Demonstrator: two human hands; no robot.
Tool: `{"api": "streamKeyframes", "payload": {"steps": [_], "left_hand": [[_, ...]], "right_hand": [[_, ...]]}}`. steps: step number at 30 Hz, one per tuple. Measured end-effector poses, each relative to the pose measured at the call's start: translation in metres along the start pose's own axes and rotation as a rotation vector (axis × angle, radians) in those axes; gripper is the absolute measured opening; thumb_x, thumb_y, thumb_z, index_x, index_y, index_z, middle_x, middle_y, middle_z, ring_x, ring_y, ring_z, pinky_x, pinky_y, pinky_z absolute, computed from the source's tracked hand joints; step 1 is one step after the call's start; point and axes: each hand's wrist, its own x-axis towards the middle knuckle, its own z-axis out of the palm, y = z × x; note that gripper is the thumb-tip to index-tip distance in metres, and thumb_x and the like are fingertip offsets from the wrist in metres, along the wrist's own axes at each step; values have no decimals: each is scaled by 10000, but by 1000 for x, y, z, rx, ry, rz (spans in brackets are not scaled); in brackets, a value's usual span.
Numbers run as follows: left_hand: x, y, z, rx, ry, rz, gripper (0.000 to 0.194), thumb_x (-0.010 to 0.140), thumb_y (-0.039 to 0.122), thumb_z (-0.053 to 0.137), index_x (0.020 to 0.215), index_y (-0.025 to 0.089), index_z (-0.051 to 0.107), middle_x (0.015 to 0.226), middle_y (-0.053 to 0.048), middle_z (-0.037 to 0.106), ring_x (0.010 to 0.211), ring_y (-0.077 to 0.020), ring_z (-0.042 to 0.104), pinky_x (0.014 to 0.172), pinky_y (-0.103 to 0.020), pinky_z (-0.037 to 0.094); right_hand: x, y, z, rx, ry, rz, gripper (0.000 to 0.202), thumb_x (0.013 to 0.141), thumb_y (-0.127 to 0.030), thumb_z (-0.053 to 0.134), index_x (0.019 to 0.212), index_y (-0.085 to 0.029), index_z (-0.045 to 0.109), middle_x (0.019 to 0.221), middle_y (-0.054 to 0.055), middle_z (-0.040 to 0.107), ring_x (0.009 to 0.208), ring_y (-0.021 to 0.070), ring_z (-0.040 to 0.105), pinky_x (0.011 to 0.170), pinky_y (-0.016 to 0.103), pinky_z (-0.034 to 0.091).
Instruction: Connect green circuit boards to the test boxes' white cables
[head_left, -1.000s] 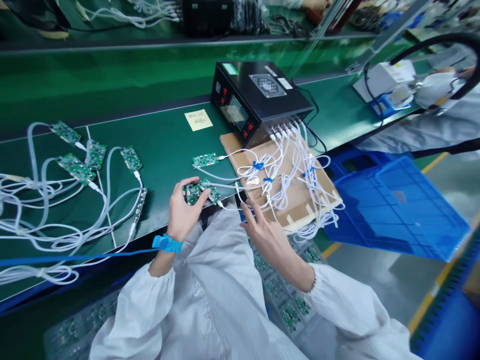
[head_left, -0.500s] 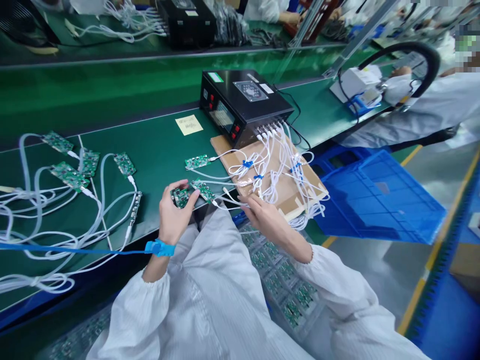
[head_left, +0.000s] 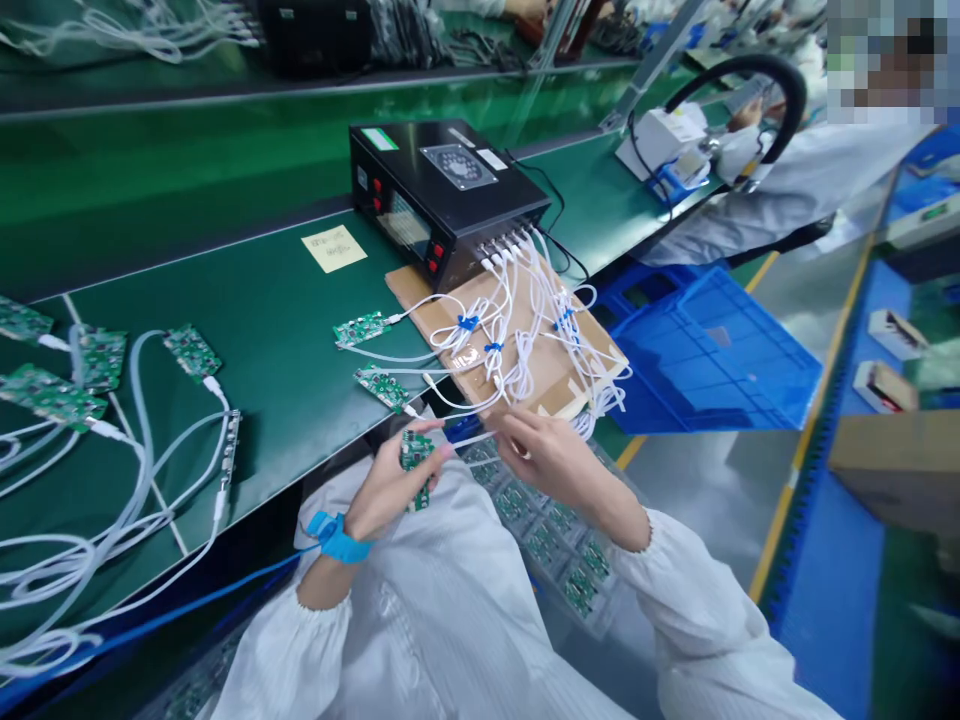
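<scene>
Holding circuit board (head_left: pixel 416 454) in left hand (head_left: pixel 388 489), white cable (head_left: pixel 474 440) in right hand (head_left: pixel 553 458)

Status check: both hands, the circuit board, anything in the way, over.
Left hand gripping green circuit board. Right hand pinching white cable. Bundled cables on cardboard close by, possible snag.
</scene>
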Motion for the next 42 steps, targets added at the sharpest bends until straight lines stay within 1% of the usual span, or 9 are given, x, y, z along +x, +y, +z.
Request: {"api": "streamKeyframes", "payload": {"steps": [4, 11, 15, 21, 26, 30, 33, 37, 42], "left_hand": [[3, 3, 0, -229, 126, 36, 715, 787, 426, 865, 1408, 216, 581, 956, -43, 682, 631, -73, 526, 562, -193, 456], [-14, 23, 4, -304, 224, 100, 632, 795, 366, 867, 1374, 260, 637, 1409, -145, 603, 662, -52, 520, 523, -184, 472], [-17, 22, 8, -264, 287, 142, 582, 808, 358, 858, 1349, 285, 656, 1456, -138, 584, 646, -46, 526, 531, -188, 487], [-6, 14, 13, -280, 381, 143, 545, 814, 395, 846, 1299, 227, 666, 1382, -150, 638, 653, -56, 536, 566, -208, 496], [-6, 18, 13, -150, 436, 168, 533, 860, 462, 792, 1301, 219, 620, 1299, -135, 671, 619, -70, 561, 593, -244, 510], [-21, 24, 14, 39, 454, 140, 549, 868, 483, 781, 1314, 221, 599, 860, -37, 698, 603, -125, 597, 628, -256, 515], [-35, 26, 13, 59, 499, 109, 570, 848, 492, 801, 1299, 211, 597, 670, 3, 609, 612, -151, 603, 623, -247, 509], [-43, 36, 10, -202, 553, 92, 490, 824, 458, 831, 1196, 206, 636, 791, -19, 624, 619, -111, 560, 567, -213, 481], [-18, 71, 14, -601, 528, 197, 432, 748, 233, 788, 1157, 136, 690, 975, -71, 658, 788, -130, 632, 690, -219, 564]], "right_hand": [[-11, -6, 15, -263, -29, -83, 241, 1007, -93, 455, 1092, -131, 677, 1391, 174, 661, 935, 194, 734, 628, 283, 527], [-12, -8, 30, -454, 25, -219, 286, 1034, -62, 427, 1163, -84, 681, 1360, 212, 673, 889, 196, 716, 575, 283, 502], [6, -12, 34, -496, -53, -170, 299, 1020, -42, 391, 1131, -71, 667, 1488, 238, 568, 871, 198, 713, 541, 297, 488], [19, 1, 24, -293, -203, -200, 335, 987, -36, 451, 1279, -114, 594, 1088, 115, 718, 718, 154, 659, 492, 281, 386], [7, 18, -3, -108, -191, -243, 271, 1037, -159, 430, 1236, -145, 613, 1028, 89, 668, 661, 135, 630, 509, 271, 404], [-3, 14, -17, 146, -54, -26, 237, 1056, -179, 383, 1163, -138, 591, 1036, 126, 640, 764, 166, 678, 629, 292, 540], [-3, 4, -14, 552, -2, 201, 162, 1077, -245, 398, 1093, -185, 548, 877, 58, 652, 649, 133, 661, 561, 253, 553], [6, -6, 2, 1000, 76, 440, 244, 1038, -410, 559, 1165, -206, 519, 617, -54, 601, 449, 116, 581, 393, 205, 486], [18, -14, 12, 1132, 236, 552, 309, 986, -467, 646, 1079, -177, 593, 488, -56, 599, 356, 109, 539, 361, 190, 445]]}}
